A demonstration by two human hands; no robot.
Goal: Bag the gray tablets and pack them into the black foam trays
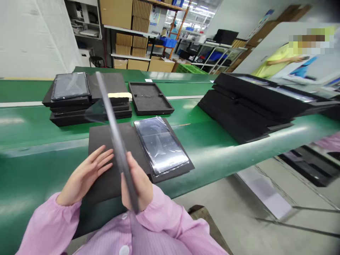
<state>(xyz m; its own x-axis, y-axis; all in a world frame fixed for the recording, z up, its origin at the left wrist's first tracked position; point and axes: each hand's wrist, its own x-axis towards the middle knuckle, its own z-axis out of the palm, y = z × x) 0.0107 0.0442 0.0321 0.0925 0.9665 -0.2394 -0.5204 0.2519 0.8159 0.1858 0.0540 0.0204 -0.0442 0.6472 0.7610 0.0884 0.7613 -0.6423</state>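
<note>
My right hand (138, 184) grips a thin tablet (117, 141), held on edge and blurred by motion, with a bit of clear film (95, 112) hanging off its far side. Just left of the tablet is my left hand (86, 175), its fingers spread and apart from it. Below both hands lies a black foam tray (127, 136) on the green bench. In the tray's right part rests another tablet (162, 145) under shiny, wrinkled film.
At the back left, stacked black foam trays (108, 83) carry a film-covered tablet (71, 86). A single foam tray (152, 99) lies at centre. More foam trays (239, 113) lean in a stack at right. A person in yellow (278, 58) is at the far right.
</note>
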